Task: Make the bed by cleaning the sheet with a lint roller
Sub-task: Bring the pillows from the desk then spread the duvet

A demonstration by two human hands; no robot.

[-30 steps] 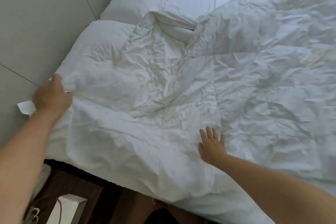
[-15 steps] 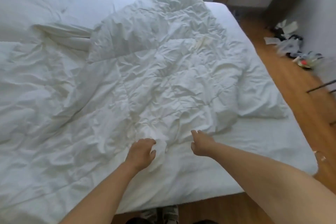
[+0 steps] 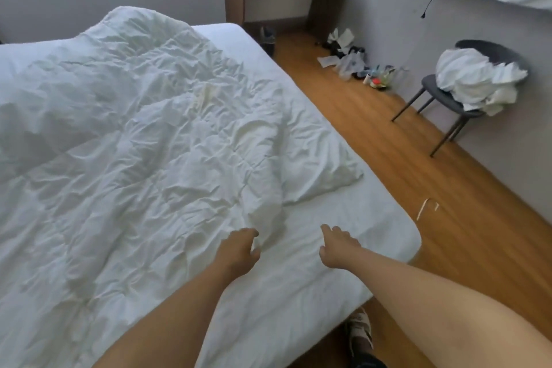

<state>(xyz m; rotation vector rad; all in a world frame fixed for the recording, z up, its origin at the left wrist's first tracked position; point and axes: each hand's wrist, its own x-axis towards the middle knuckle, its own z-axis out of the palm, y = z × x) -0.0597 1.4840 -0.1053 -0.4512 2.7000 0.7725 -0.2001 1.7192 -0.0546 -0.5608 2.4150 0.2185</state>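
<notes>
Left hand (image 3: 239, 251) grips the edge of the crumpled duvet (image 3: 143, 140), fingers curled into the fabric. Right hand (image 3: 337, 246) rests just beside it on the bare sheet (image 3: 358, 218), fingers loose, holding nothing.

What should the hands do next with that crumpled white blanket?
Probably pull it toward the bed's foot. The left hand grips the crumpled white duvet at its edge, the right hand hovers open beside it, and the white fitted sheet lies bare.
</notes>
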